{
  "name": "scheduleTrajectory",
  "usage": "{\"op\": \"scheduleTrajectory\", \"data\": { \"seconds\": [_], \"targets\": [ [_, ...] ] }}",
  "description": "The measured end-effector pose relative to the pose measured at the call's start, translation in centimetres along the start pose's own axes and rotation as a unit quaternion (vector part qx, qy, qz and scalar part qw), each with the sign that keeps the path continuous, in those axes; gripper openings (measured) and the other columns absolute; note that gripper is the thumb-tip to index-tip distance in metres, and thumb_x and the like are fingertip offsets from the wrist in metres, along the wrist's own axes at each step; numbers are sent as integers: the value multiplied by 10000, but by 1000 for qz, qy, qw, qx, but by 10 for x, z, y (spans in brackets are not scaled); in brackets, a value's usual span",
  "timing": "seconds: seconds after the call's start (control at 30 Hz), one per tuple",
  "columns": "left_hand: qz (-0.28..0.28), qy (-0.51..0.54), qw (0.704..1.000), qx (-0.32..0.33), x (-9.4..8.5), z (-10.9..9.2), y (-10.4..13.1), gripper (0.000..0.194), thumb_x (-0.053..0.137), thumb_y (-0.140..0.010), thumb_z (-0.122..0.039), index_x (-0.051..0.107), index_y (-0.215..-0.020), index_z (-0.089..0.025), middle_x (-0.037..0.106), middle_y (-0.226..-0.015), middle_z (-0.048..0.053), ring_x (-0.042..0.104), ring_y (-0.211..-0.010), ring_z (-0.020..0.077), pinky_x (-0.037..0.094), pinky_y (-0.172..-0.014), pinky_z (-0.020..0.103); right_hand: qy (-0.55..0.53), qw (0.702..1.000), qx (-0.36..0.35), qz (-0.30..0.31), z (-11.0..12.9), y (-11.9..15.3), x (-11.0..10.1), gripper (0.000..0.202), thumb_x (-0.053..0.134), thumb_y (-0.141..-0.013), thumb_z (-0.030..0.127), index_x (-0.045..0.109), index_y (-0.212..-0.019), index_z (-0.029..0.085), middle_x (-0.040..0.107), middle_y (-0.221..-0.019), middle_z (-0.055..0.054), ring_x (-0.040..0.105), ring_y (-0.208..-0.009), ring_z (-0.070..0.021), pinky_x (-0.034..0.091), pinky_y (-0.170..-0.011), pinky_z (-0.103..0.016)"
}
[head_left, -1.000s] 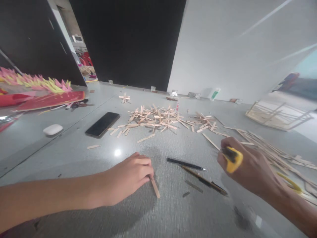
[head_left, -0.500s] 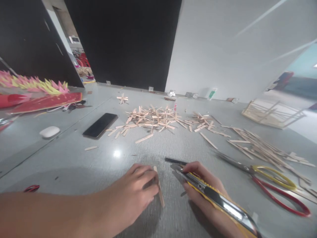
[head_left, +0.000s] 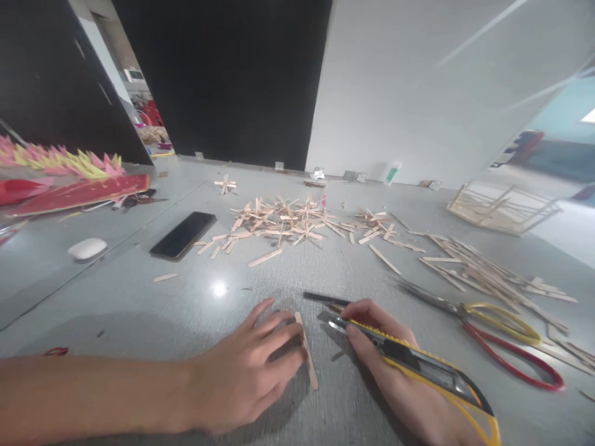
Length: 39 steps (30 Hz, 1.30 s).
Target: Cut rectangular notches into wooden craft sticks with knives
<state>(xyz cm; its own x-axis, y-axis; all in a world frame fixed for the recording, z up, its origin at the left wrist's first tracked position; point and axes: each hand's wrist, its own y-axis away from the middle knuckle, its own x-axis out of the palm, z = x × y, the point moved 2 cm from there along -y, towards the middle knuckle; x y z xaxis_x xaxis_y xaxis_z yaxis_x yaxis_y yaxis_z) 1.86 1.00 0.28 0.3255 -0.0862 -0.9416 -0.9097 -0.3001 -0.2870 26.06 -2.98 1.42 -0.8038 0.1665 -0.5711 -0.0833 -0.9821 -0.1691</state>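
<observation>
My left hand [head_left: 260,359] is over the table with its fingers spread apart. Its fingertips meet the left edge of a flat wooden stick [head_left: 311,370], which lies nearly lengthwise in front of me; my thumb is hidden. A yellow and black box cutter [head_left: 418,362] rests in my right hand [head_left: 388,371], gripped around its body, blade end pointing left towards the stick. Just beyond that blade lies a thin dark strip [head_left: 323,298], its right end running behind my fingers.
Many short wooden pieces [head_left: 283,220] are heaped mid-table. Long sticks [head_left: 483,269] and scissors [head_left: 465,311] with red and yellow handles are at right. A phone [head_left: 183,235] and white case [head_left: 87,248] lie left. A wooden frame [head_left: 499,214] stands far right.
My left fingers have spread, the index finger lifting outward. The stick has shifted slightly right along with that hand. The box cutter has turned to lie a little flatter.
</observation>
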Motion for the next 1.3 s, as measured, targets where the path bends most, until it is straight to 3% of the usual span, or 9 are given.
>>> {"op": "scheduleTrajectory", "data": {
  "seconds": [0.17,0.3,0.43,0.53,0.77,0.93,1.0,1.1,1.3],
  "targets": [
    [-39,-13,999,10,-2,-2,2,389,470,-999,-52,592,-1363,-110,674,-1357,168,589,-1296,354,382,-1173,614,8,1000,-2,12,-3,-2,2,289,531,-980,545,643,-915,287,706,-831,-7,691,-804,-232,574,-698,-357],
    [-97,-19,993,58,-3,-7,5,341,479,-984,-2,625,-1282,-79,761,-973,103,698,-995,268,441,-1144,549,7,1000,-3,11,-5,-1,3,300,533,-985,559,644,-945,283,718,-866,-18,703,-828,-240,574,-705,-363],
    [-179,-20,975,131,-10,-7,12,309,496,-1039,-99,593,-1328,-46,671,-632,-21,530,-465,158,624,-700,393,10,1000,-10,19,-4,0,3,324,527,-991,580,637,-925,283,701,-821,-7,686,-777,-226,569,-704,-361],
    [-213,-34,965,148,-19,0,14,379,490,-1032,-92,548,-1394,7,628,-592,-51,487,-406,130,462,-405,290,30,999,-9,24,-5,2,2,315,518,-1002,574,650,-948,292,720,-868,-10,699,-821,-235,573,-728,-366],
    [-231,-130,957,118,-32,9,2,474,280,-1111,-301,640,-1192,-2,510,-513,-42,402,-383,157,294,-364,338,22,999,1,47,-10,2,4,318,520,-1005,585,648,-997,294,730,-920,-25,711,-898,-253,582,-778,-381],
    [-242,-176,950,90,-28,13,-3,250,492,-997,-121,661,-1173,-70,657,-640,6,577,-515,166,471,-481,331,20,999,6,38,-7,1,3,353,515,-994,612,646,-950,288,717,-871,-22,705,-842,-250,580,-735,-381],
    [-210,-182,956,91,-26,17,-3,322,526,-957,11,645,-1251,-47,778,-944,117,751,-847,217,636,-814,407,32,998,7,48,-8,2,2,344,511,-1003,605,649,-972,291,724,-891,-23,708,-857,-250,581,-746,-382],
    [-176,-155,967,101,-22,22,-2,440,472,-970,89,562,-1392,5,691,-1352,247,662,-1315,270,478,-1215,514,36,997,10,64,-11,3,2,323,513,-1014,593,650,-1005,301,736,-938,-21,711,-908,-251,583,-786,-382],
    [-196,-94,972,93,-22,28,4,532,377,-1061,4,361,-1593,-5,720,-1350,210,615,-1386,251,558,-1154,382,40,997,22,68,-15,4,2,321,517,-1013,602,653,-1014,311,734,-956,-17,698,-922,-249,564,-819,-398]
  ]
}}
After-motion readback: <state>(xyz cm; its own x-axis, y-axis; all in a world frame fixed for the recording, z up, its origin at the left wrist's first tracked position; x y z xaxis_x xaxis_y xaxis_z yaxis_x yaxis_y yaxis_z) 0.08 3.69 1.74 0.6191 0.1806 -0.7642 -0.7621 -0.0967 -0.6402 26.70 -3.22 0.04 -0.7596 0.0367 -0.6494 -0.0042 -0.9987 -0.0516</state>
